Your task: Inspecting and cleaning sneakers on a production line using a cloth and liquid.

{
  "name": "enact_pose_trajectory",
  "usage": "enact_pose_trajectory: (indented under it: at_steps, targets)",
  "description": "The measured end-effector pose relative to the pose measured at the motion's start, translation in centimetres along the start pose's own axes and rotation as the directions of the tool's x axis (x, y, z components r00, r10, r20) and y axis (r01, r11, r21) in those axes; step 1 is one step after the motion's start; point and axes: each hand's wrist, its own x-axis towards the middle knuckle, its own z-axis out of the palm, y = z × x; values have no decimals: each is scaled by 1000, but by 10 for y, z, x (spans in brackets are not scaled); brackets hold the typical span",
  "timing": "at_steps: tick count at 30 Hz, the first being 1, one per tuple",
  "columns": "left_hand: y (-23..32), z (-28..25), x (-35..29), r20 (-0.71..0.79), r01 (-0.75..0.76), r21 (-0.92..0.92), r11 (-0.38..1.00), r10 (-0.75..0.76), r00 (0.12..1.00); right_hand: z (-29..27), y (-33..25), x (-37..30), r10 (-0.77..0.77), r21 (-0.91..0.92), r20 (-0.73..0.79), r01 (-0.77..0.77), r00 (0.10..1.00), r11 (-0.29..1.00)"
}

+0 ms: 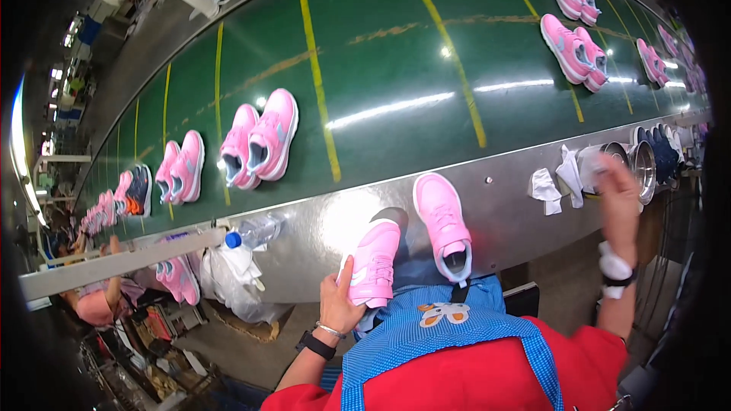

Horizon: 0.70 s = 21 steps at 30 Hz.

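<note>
My left hand [339,303] is closed around the side of a pink sneaker [375,255], near the metal ledge's front edge. The sneaker's toe points away from me, beside a dark shadow. Just right of it, a second pink sneaker [440,213] lies on the ledge, toe away and its heel toward my apron. My right hand [620,196] is stretched out to the right, by a round metal bowl [646,171] and some white cloths [545,189]. Motion smears its fingers, and a whitish patch shows at the fingertips; I cannot make out whether it is held.
Beyond the ledge [502,198] runs a green conveyor belt [381,61] with yellow lines, carrying several pairs of pink sneakers [272,133]. Dark shoes [661,154] stand past the bowl. At left are a blue-capped bottle [259,232], a pale rail [129,259] and another person [103,301].
</note>
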Motion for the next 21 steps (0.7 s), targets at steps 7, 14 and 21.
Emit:
enact_pose_trajectory:
  at_steps: [7,14,21]
  targets:
    - [-23,-5,-21,65,69,190,979,-83,994,249,25,-101,141,436,625,-493,768,753]
    - [-37,-7,-20,67,68,203,977,-84,994,323,66,-123,38,-96,536,16,844,995]
    - [-34,-8,-14,15,31,251,968,-36,999,326,86,-110,323,-242,421,-238,848,941]
